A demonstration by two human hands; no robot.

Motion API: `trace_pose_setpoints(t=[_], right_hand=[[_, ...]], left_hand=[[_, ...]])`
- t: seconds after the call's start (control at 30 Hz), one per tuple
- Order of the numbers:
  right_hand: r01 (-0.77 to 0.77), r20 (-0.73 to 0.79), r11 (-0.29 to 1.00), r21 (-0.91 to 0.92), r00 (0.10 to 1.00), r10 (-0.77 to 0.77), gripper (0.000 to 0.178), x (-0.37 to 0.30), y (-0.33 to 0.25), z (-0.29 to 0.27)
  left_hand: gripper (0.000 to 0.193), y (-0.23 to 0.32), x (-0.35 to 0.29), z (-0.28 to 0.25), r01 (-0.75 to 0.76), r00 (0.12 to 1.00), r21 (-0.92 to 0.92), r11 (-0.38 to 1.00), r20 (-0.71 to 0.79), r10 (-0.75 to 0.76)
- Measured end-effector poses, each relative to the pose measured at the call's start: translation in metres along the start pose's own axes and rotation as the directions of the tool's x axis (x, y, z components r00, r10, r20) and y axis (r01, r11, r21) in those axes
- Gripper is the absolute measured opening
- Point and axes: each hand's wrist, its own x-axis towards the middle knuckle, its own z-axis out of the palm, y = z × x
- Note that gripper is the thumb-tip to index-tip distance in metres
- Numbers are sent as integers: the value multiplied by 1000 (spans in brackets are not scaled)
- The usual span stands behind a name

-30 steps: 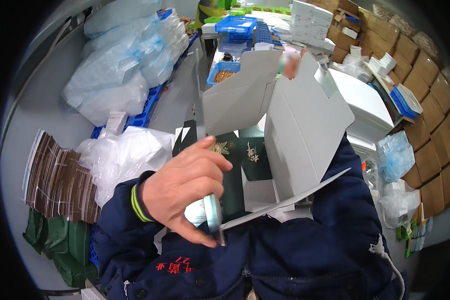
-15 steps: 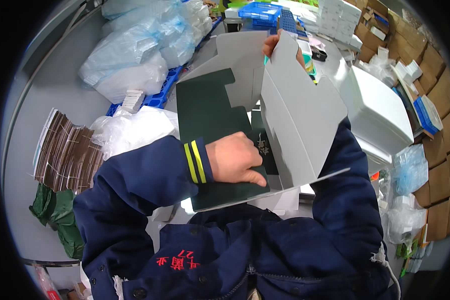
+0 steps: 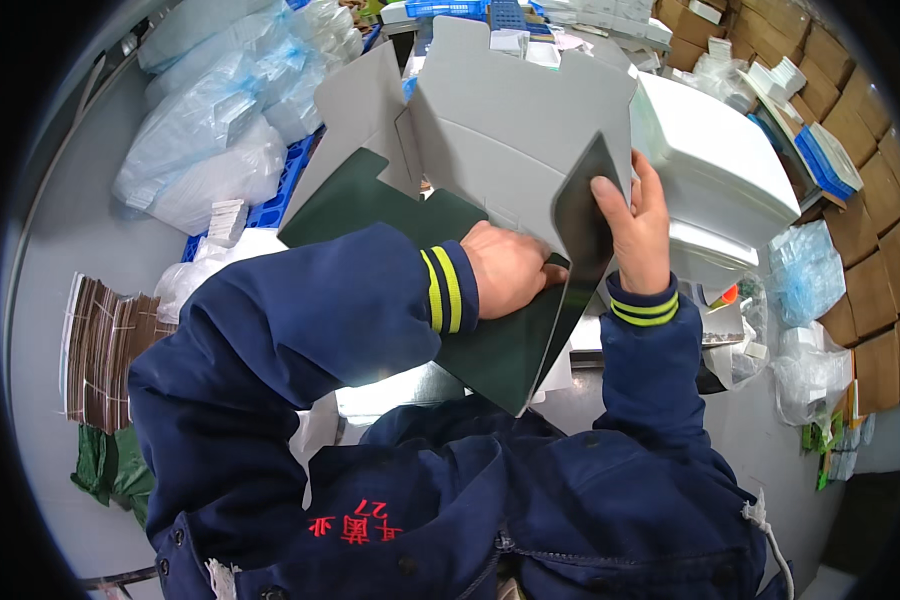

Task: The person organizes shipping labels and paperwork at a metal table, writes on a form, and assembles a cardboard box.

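A partly folded cardboard box (image 3: pixel 526 95), pale grey inside and dark green outside, stands tilted in front of me with its flaps spread. My left hand (image 3: pixel 510 270) reaches across its green panel. Those fingers are curled at the inner corner beside a dark flap, their tips partly hidden and a little blurred. On the right side, my right hand (image 3: pixel 638 222) pinches the dark upright flap (image 3: pixel 582 240), thumb on the near face and fingers behind it.
White foam boxes (image 3: pixel 705 150) stand to the right, with brown cartons (image 3: pixel 850 220) stacked beyond. At the left are bagged goods (image 3: pixel 205 120) on a blue pallet (image 3: pixel 295 165) and a tied stack of flat cardboard (image 3: pixel 110 350). A blue crate (image 3: pixel 445 8) sits at the far end.
The box has turned and tilted, its tall grey wall now facing me at the back. My right hand has come from the far edge to the near right flap. My left hand has shifted right.
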Motion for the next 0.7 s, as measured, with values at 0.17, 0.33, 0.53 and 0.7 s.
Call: trace_pose_setpoints(t=[0.17, 0.33, 0.53, 0.7], right_hand=[[67, -23, 916, -396, 996, -82, 68, 10, 55, -26], [-172, 12, 962, -211, 984, 179, 63, 4, 55, 3], [-228, 94, 956, -186, 964, 248, 65, 12, 97, 23], [-206, 81, 942, -266, 969, 235, 63, 16, 93, 31]], left_hand=[[27, -10, -5, 13, -248, 968, 137, 959, 59, 242], [33, -44, -25, -3, -248, 968, 127, 960, 75, 240], [44, -84, -57, -22, -507, 844, 150, 849, -111, 524], [24, -201, -88, -106, -66, 643, 62, 996, -761, 90]])
